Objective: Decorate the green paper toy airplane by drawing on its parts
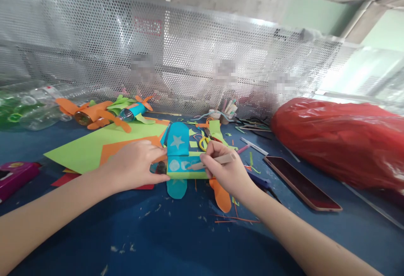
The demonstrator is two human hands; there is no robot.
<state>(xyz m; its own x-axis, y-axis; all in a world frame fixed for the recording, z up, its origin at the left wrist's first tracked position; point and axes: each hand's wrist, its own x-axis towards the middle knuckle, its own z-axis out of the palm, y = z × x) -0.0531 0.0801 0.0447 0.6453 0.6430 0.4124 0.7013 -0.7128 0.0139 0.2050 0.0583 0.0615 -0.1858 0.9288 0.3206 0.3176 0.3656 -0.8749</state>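
On the table in front of me lies a toy plane made from a small plastic bottle wrapped in blue and green paper [172, 175]. A blue paper wing [178, 135] with a pale star sticks out from its far side, and another points toward me. My left hand [135, 162] is closed around the plane's bottle-neck end. My right hand [225, 171] grips a pale pen [225, 159], its tip at the blue panel [181, 165], which bears whitish round marks. An orange paper piece [221, 196] shows below my right hand, by the plane's other end.
Behind are scissors [203, 142], paper scraps and a pen cup [229, 110]. Finished bottle planes [91, 114] and clear bottles [38, 103] stand back left, beyond green paper sheets [82, 152]. At right lie a phone [303, 183] and a red plastic bag [341, 141]; a purple object [17, 175] lies left.
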